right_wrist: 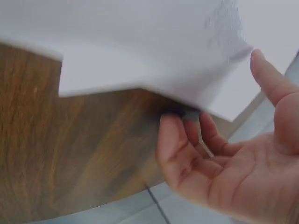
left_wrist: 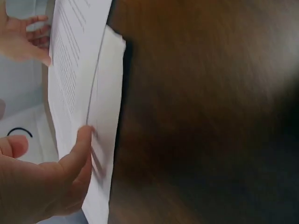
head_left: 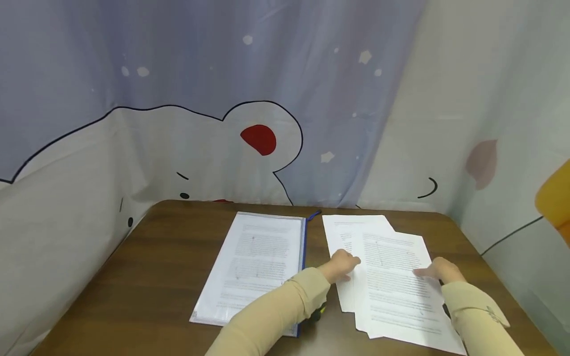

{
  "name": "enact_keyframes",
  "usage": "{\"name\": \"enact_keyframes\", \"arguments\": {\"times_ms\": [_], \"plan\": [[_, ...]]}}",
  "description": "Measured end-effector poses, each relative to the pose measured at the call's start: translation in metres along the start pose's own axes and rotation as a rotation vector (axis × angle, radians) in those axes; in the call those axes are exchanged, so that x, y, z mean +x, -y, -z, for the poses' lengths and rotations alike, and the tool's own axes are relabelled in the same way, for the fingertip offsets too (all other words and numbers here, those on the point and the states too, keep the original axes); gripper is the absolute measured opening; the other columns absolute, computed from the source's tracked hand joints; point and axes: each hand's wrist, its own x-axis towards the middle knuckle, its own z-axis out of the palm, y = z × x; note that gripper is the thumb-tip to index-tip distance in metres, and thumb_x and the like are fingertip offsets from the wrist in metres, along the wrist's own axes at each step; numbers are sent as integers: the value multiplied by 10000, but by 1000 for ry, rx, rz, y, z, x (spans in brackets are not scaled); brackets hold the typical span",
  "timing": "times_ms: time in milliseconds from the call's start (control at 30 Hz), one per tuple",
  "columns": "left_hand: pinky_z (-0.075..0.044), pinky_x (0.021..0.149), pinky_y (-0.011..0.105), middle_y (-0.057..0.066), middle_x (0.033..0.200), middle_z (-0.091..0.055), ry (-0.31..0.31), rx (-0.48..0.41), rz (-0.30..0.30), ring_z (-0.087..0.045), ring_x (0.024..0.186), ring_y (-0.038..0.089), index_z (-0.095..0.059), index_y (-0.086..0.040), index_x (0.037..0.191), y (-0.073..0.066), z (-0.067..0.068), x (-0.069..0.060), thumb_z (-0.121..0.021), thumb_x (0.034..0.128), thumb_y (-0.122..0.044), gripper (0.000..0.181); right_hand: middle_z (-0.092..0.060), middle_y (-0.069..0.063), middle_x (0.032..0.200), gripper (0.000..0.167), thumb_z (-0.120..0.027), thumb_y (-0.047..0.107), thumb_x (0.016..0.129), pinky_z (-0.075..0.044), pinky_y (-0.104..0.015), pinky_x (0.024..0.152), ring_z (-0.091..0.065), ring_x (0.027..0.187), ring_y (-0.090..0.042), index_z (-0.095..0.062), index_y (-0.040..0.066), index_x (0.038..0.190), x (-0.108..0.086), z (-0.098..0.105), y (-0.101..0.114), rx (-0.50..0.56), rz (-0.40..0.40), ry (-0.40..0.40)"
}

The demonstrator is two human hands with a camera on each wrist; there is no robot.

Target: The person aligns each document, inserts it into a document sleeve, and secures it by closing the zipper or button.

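Note:
Printed white sheets [head_left: 401, 291] lie overlapping on the right half of the table, angled over other sheets [head_left: 338, 227]. My left hand [head_left: 342, 265] pinches the left edge of the upper sheets; in the left wrist view the hand [left_wrist: 46, 184] has its fingertips at the layered paper edge [left_wrist: 105, 84]. At the opposite edge, my right hand [head_left: 441, 270] holds the paper. In the right wrist view, the right hand [right_wrist: 233, 163] has its thumb on top of the raised sheet [right_wrist: 154, 60] and its other fingers curled below the edge, partly hidden.
A clear sleeve with a blue spine, holding a printed page [head_left: 262, 267], lies left of the sheets on the brown table [head_left: 147, 277]. A blue cord [head_left: 314, 215] shows by its top corner. A small dark and yellow object [head_left: 317, 313] sits beside my left forearm. Patterned curtains [head_left: 200, 158] hang behind.

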Motion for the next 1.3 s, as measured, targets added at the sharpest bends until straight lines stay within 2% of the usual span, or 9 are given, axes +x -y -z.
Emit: {"name": "enact_keyframes", "arguments": {"times_ms": [133, 333, 533, 633, 700, 800, 933, 1100, 1300], "plan": [[-452, 955, 552, 316, 1311, -421, 20, -83, 64, -405, 1247, 494, -353, 144, 1298, -3, -11, -3, -552, 886, -118, 527, -556, -355, 969, 622, -655, 375, 855, -487, -544, 786, -527, 866, -427, -529, -201, 1052, -4, -6, 8, -34, -65, -50], [-436, 971, 564, 330, 1386, -358, 54, -229, 122, -363, 1262, 530, -326, 132, 1344, -6, -8, 2, -549, 885, -100, 561, -448, -459, 1189, 677, -639, 371, 869, -359, -632, 996, -392, 1147, -630, -484, -237, 1124, 4, -7, 14, -56, -118, -65], [-544, 876, 412, 306, 1068, -512, -10, -294, 200, -578, 1021, 413, -430, 131, 1253, -4, -4, 6, -576, 863, -72, 464, -424, -465, 1167, 815, -680, 303, 847, -412, -562, 960, -476, 1059, -527, -271, -316, 1182, 9, -10, 12, 112, -104, -65], [-564, 826, 397, 272, 940, -578, 15, -263, 237, -643, 956, 386, -522, 114, 1120, 2, -5, 12, -598, 846, -53, 329, -390, -489, 1165, 895, -696, 263, 836, -419, -558, 957, -482, 1044, -516, -144, -332, 1213, 9, -10, 12, 177, -76, -74], [-584, 742, 370, 232, 850, -619, 56, -211, 248, -681, 860, 346, -569, 85, 984, 7, -5, 17, -612, 836, -40, 199, -389, -493, 1167, 888, -712, 247, 822, -417, -569, 950, -480, 1045, -530, -164, -333, 1211, 9, -10, 12, 188, -46, -91], [-591, 656, 324, 215, 764, -659, 79, -85, 205, -707, 767, 323, -589, 66, 826, 12, -7, 19, -618, 849, -24, 98, -440, -471, 1149, 767, -700, 232, 822, -437, -573, 908, -506, 1017, -528, -291, -314, 1173, 10, -8, 11, 173, 26, -120], [-588, 651, 316, 231, 743, -676, 46, 43, 76, -712, 690, 304, -608, 74, 798, 11, -1, 12, -581, 882, -1, 116, -579, -368, 983, 524, -576, 209, 894, -509, -467, 756, -599, 829, -399, -459, -255, 1107, 15, 0, 8, 205, 174, -140], [-575, 562, 268, 69, 570, -548, 24, 56, -56, -541, 434, 105, -589, 32, 773, 13, 18, 15, -553, 899, -4, 137, -645, -119, 769, 431, -483, 197, 969, -504, -283, 551, -585, 619, -135, -504, -210, 1112, 23, 9, 4, 390, 339, -83], [-569, 558, 247, 71, 610, -572, -45, 70, -110, -518, 470, 83, -614, 70, 835, 15, 46, 17, -550, 903, -26, 134, -568, 11, 604, 350, -493, 219, 973, -367, -220, 440, -430, 464, -85, -596, -115, 972, 21, 15, 21, 419, 433, 10]]}}
